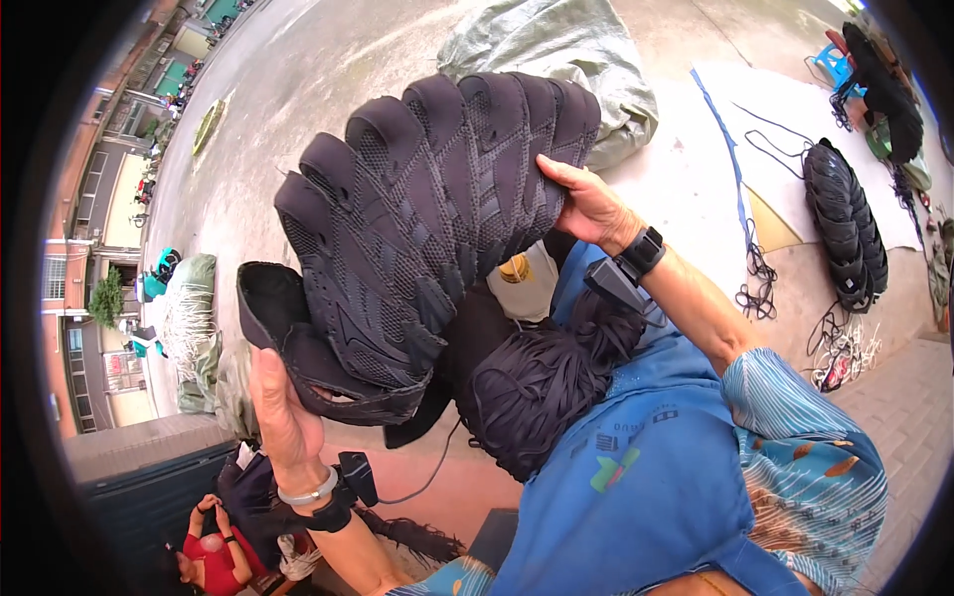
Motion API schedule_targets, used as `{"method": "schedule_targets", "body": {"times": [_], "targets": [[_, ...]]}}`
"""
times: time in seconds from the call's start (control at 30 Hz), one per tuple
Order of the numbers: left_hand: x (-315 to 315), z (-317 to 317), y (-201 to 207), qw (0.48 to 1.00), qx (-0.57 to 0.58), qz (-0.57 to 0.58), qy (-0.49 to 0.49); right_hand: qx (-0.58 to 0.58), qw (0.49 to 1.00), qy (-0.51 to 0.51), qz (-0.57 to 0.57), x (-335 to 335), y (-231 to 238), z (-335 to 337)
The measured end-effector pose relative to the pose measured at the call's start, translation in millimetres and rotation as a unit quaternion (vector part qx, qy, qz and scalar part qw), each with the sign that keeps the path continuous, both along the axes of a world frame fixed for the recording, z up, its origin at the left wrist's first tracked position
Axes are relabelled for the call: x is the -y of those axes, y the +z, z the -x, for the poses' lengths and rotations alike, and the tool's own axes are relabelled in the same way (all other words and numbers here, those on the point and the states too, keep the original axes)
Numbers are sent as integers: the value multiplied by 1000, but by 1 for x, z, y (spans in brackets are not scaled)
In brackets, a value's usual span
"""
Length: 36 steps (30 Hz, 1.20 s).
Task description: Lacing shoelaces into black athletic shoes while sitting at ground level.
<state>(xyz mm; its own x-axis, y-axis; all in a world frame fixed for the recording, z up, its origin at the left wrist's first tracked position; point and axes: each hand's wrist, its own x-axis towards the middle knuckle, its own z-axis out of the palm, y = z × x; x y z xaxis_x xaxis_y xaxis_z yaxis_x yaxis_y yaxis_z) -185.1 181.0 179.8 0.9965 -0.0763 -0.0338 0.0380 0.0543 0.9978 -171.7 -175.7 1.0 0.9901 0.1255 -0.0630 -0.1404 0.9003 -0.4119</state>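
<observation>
Pale concrete ground [328, 60] spreads beyond the blue apron [636, 487], with a white sheet [775, 204] lying on it ahead and to the apron's right. A person in red [207, 563] is to the apron's left. A grey-green sack [542, 40] lies well beyond the apron. Nearer, ahead and to the apron's left, the row of black shoe uppers [397, 199] is held up off the ground, its overlapping pieces fanned into an arc. A second row of black uppers [845, 223] lies to the apron's right, well apart from it. A bundle of dark laces [527, 397] rests against the apron's upper left edge. Ahead of the apron, the right hand [593, 204] grips the far end of the held row, thumb on its face, the other fingers hidden. Left of the apron, the left hand [286, 412] holds the near end; I cannot tell how its hidden fingers bend. A pale bangle [308, 487] circles that wrist.
</observation>
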Motion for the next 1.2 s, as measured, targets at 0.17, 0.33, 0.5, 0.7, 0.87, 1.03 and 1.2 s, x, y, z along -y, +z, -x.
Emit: {"method": "schedule_targets", "body": {"times": [0.17, 0.33, 0.5, 0.7, 0.87, 1.03, 1.2], "targets": [[-3, 4, -11, 990, -94, 14, -108, -5, 998, -18, -59, 16, -18, 12], [18, 29, -36, 976, -157, -15, -151, -27, 993, 5, -111, 27, -59, 12], [14, 40, -31, 977, -178, 6, -113, -40, 992, 59, -105, 17, -72, -6], [20, -26, -62, 937, -256, 179, -156, -175, 983, 42, -33, 10, -92, -27], [34, -27, -68, 964, -211, 114, -115, -238, 971, 22, 7, -15, -70, -23], [20, -16, -60, 945, -194, 106, -242, -218, 975, -2, 41, -16, -74, -7], [-58, 18, -80, 978, -132, 5, -162, -255, 960, -42, 107, -12, -81, -17]]}}
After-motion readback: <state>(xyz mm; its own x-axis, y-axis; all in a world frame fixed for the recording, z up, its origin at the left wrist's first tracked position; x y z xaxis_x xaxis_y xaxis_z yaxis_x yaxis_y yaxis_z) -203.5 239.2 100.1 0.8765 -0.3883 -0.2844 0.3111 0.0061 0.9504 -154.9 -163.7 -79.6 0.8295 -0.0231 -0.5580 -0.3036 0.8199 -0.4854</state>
